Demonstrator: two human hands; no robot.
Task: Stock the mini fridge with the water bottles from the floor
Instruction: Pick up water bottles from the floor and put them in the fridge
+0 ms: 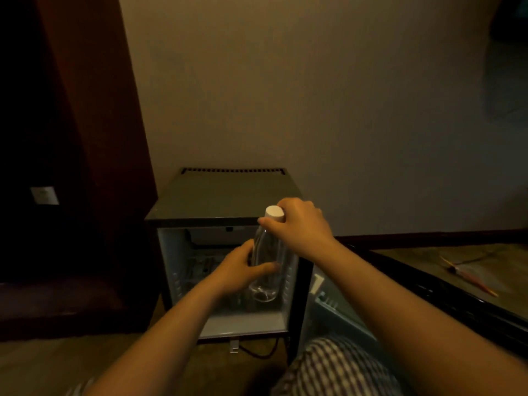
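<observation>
Step in hand: loading. The water bottle point(267, 267), clear smooth plastic with a white cap, is upright before the open mini fridge point(217, 201). The left hand point(243, 270) wraps its body; the right hand point(300, 224) clamps the neck. Next move likely requires lowering it inside.

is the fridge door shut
No, the mini fridge door is swung open to the right, showing the inside.

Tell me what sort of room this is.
Probably a hotel or guest room, though dim light leaves doubt. A mini fridge stands open on the floor against a plain wall, beside dark wooden furniture, and both hands hold a water bottle.
</observation>
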